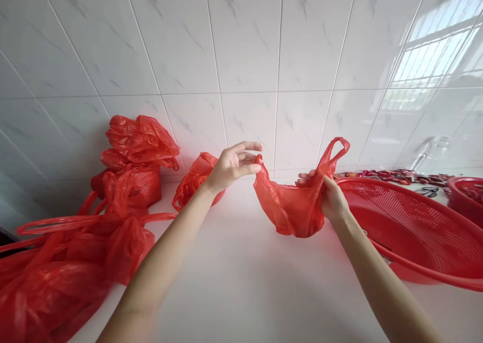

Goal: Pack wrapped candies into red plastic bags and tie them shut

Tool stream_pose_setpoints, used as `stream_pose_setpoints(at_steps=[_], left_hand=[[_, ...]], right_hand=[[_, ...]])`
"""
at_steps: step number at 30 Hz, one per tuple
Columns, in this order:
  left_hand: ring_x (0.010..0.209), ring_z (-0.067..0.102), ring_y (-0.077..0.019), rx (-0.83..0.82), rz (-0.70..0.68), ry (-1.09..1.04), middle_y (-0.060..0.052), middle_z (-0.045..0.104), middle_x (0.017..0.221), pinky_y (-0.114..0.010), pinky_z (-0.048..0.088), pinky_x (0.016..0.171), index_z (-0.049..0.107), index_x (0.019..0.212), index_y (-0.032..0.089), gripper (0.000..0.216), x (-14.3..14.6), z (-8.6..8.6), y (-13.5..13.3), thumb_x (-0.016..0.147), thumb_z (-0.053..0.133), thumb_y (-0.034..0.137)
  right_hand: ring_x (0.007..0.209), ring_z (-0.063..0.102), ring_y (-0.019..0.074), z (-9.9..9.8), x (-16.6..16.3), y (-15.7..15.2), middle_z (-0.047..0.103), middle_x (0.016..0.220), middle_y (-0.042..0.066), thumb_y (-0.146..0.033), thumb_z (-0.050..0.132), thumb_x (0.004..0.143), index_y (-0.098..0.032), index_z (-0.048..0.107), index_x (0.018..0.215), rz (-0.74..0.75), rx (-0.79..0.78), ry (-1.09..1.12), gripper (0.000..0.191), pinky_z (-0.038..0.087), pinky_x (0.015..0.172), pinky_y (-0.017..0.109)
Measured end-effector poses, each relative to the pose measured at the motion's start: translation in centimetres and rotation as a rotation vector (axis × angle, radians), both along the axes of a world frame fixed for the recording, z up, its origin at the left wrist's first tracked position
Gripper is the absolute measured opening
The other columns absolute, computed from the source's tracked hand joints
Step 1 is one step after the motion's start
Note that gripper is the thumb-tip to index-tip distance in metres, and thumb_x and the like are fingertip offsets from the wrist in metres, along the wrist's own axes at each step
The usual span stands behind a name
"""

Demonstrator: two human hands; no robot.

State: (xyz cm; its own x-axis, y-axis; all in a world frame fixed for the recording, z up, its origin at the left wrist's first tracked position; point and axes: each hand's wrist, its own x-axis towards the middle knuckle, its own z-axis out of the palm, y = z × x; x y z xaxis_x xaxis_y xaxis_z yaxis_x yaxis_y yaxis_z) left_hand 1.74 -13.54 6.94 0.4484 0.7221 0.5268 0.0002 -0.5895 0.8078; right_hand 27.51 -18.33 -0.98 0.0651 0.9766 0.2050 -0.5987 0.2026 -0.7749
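- Red plastic bag (pixel 292 207): held up between both hands over the middle of the white counter (pixel 241 292), toward its back edge and close to the tiled wall (pixel 245 46); thin, crumpled, apparently empty; contact between its bottom and the counter not determinable.
- Left hand (pixel 231 166): thumb and forefinger pinched on the bag's left rim, remaining fingers spread and free; light pinch judged sufficient for so thin a film, and suited to drawing one side of the mouth away from the other.
- Right hand (pixel 332 199): closed around the bag's right side, just below the handle loop (pixel 337 149) standing upright above the fist; fuller grip judged to bear most of the bag's weight.
- Hands apart, with the bag's mouth stretched between them; probably held so to keep the opening spread.
- Red mesh basket (pixel 415 222): resting at the counter's right edge, just beside the right forearm, probably for easy reach; contents not visible.
- Second red basket (pixel 466 194): farther right, cut off by the picture's edge.
- Small wrapped items (pixel 396 176): in a row along the back edge behind the baskets; too small to identify.
- Filled red bags (pixel 139 152): stacked against the wall at the back left.
- Another red bag (pixel 192 179): just behind the left wrist.
- Heaped bags (pixel 56 277): at the front left corner, well apart from the held bag, likely set aside out of the working space.
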Motion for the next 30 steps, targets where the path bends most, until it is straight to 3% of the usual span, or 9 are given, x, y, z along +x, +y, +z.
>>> stream_pose_setpoints(at_steps=[4,7,10,13,15,17,20,22,30], left_hand=[[0.117,0.062,-0.0227,0.021,0.162,-0.071,-0.013,0.045,0.152,-0.040,0.049,0.103,0.049,0.140,0.028,0.082,-0.3,-6.3,0.6,0.067,0.083,0.041],[0.132,0.054,-0.0289,-0.131,0.294,-0.089,-0.018,0.040,0.156,-0.044,0.045,0.109,0.036,0.150,0.027,0.099,-0.2,-11.2,0.3,0.066,0.081,0.057],[0.129,0.058,-0.0298,-0.265,0.130,-0.057,-0.016,0.057,0.142,-0.045,0.049,0.105,0.045,0.143,0.025,0.086,0.7,-13.6,-0.7,0.071,0.079,0.058],[0.107,0.069,-0.0273,-0.356,-0.016,-0.070,-0.012,0.073,0.114,-0.042,0.056,0.094,0.065,0.116,0.019,0.053,1.9,-12.8,-1.2,0.076,0.078,0.052],[0.090,0.071,-0.0252,-0.387,0.012,-0.100,-0.009,0.075,0.093,-0.038,0.057,0.084,0.070,0.090,0.015,0.038,2.5,-11.2,-0.8,0.079,0.075,0.052],[0.081,0.071,-0.0231,-0.387,0.053,-0.183,-0.007,0.074,0.082,-0.035,0.056,0.077,0.069,0.079,0.016,0.036,2.9,-9.2,-0.3,0.079,0.073,0.051],[0.078,0.070,-0.0206,-0.378,0.068,-0.266,-0.003,0.074,0.080,-0.032,0.054,0.074,0.069,0.079,0.018,0.028,3.3,-7.1,0.4,0.077,0.073,0.046],[0.077,0.069,-0.0198,-0.392,0.042,-0.252,-0.002,0.073,0.079,-0.030,0.053,0.073,0.068,0.077,0.018,0.026,3.6,-6.5,0.5,0.077,0.072,0.044],[0.083,0.069,-0.0229,-0.399,0.088,-0.355,-0.007,0.074,0.086,-0.033,0.052,0.075,0.067,0.096,0.016,0.041,4.2,-7.7,-0.1,0.083,0.056,0.053]], right_hand=[[0.073,0.066,0.0173,-1.3,-0.6,0.7,0.068,0.077,-0.001,-0.036,0.081,0.072,-0.025,0.065,0.069,0.068,0.001,0.087,0.020,0.057,0.078,0.034],[0.072,0.065,0.0178,-2.1,-0.7,1.3,0.067,0.076,-0.001,-0.036,0.081,0.071,-0.025,0.064,0.070,0.063,0.020,0.107,0.021,0.058,0.079,0.036],[0.070,0.064,0.0173,-2.5,-1.0,1.7,0.066,0.074,-0.001,-0.038,0.081,0.071,-0.025,0.063,0.070,0.076,0.023,0.105,0.022,0.058,0.079,0.037],[0.068,0.063,0.0162,-2.5,-1.1,1.9,0.066,0.073,-0.002,-0.037,0.082,0.068,-0.025,0.061,0.070,0.074,-0.018,0.096,0.025,0.058,0.075,0.035],[0.061,0.060,0.0130,-2.3,-1.0,1.9,0.065,0.070,-0.004,-0.036,0.084,0.066,-0.024,0.061,0.070,0.052,-0.063,0.079,0.026,0.056,0.068,0.030],[0.052,0.053,0.0101,-2.1,-0.7,1.8,0.060,0.061,-0.006,-0.036,0.083,0.065,-0.024,0.060,0.071,0.033,-0.099,0.055,0.026,0.053,0.060,0.026],[0.042,0.042,0.0083,-1.8,-0.7,1.8,0.052,0.050,-0.008,-0.037,0.080,0.067,-0.023,0.060,0.072,0.026,-0.132,0.010,0.025,0.049,0.053,0.024],[0.040,0.038,0.0076,-1.8,-1.1,1.9,0.050,0.048,-0.008,-0.036,0.078,0.067,-0.022,0.061,0.072,0.019,-0.158,-0.019,0.023,0.048,0.051,0.024],[0.040,0.032,0.0075,-2.4,-2.7,1.9,0.047,0.046,-0.007,-0.037,0.072,0.066,-0.021,0.061,0.072,-0.074,-0.292,-0.037,0.020,0.039,0.044,0.023]])
